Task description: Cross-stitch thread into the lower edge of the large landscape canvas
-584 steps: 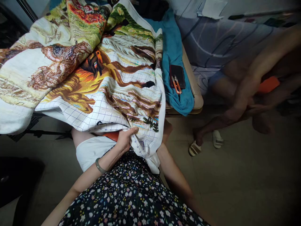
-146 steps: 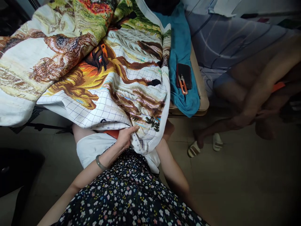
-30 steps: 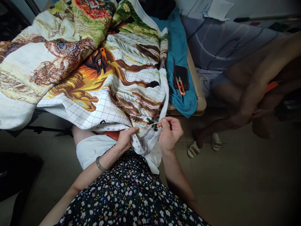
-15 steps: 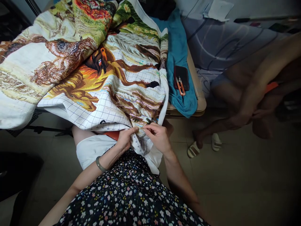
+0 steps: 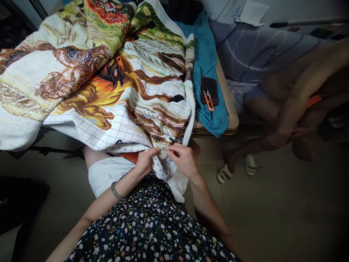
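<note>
A large cross-stitch cloth (image 5: 131, 105) spreads from the table down to my lap, with horses stitched in brown and gold and a printed grid on its bare white parts. My left hand (image 5: 144, 161) is closed on the cloth's near edge, thumb on top. Just to the right, my right hand (image 5: 184, 161) pinches thumb and forefinger together close above the stitched corner. Whatever lies in that pinch is too small to make out. Part of the cloth's edge hangs below, between the two hands.
Orange-handled thread snips (image 5: 208, 100) lie on a dark flat case (image 5: 211, 87), over a teal cloth (image 5: 203, 54) on the table's right side (image 5: 231, 116). Another person (image 5: 289, 105) sits at the right, near pale slippers (image 5: 225, 174). A thin dark stand leg (image 5: 54, 150) is at the left.
My right hand has shifted very slightly to the left, toward my left thumb. The left hand keeps its hold, and the cloth stays in place.
</note>
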`<state>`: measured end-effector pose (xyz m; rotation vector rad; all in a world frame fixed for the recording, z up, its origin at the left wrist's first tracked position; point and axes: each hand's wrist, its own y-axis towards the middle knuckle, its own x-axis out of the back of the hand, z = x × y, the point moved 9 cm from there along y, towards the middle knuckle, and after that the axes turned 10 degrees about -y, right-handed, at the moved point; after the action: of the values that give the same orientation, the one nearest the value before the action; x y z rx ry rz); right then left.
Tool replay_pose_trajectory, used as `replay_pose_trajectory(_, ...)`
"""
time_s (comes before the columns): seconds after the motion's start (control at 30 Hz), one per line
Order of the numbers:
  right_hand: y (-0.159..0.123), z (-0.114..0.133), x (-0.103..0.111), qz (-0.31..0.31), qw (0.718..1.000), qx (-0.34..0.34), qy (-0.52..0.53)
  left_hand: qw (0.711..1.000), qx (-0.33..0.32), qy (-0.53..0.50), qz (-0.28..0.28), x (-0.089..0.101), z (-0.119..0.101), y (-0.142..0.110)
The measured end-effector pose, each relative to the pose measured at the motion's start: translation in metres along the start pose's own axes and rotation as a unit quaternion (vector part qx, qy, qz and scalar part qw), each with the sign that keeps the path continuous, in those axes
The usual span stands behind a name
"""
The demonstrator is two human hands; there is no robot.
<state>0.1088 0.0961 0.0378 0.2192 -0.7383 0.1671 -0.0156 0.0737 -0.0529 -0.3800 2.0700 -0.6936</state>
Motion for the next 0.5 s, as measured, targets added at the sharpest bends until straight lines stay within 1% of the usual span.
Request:
replay_pose_trajectory(0.13,0.001,0.003,0.001,-0.002,1.0,0.008,-0.015,1.0,-0.003,0.004,0.003,-0.001,-0.001,-0.001)
replay_pose_trajectory(0.27,0.001,0.014,-0.004,-0.013,0.998,0.019,-0.058,1.0,-0.003,0.009,0.001,0.002,0.001,0.001)
replay_pose_trajectory(0.33,0.002,0.012,-0.007,-0.023,0.999,0.005,-0.045,1.0,-0.001,0.008,-0.001,0.004,0.003,0.003)
replay_pose_trajectory(0.37,0.003,0.007,-0.006,-0.043,0.999,-0.012,-0.025,1.0,0.0,0.005,-0.003,0.005,0.004,0.003)
replay_pose_trajectory(0.4,0.004,-0.002,0.0,-0.085,0.996,-0.035,-0.004,1.0,0.0,0.002,-0.007,0.007,0.004,0.004)
replay_pose_trajectory(0.43,0.003,-0.015,0.011,-0.147,0.987,-0.063,0.01,1.0,0.0,-0.004,-0.012,0.008,0.004,0.004)
replay_pose_trajectory(0.47,-0.001,-0.031,0.024,-0.223,0.97,-0.097,0.019,1.0,0.0,-0.01,-0.017,0.009,0.004,0.004)
replay_pose_trajectory(0.5,-0.007,-0.047,0.038,-0.305,0.943,-0.129,0.009,1.0,0.003,-0.015,-0.02,0.009,0.005,0.004)
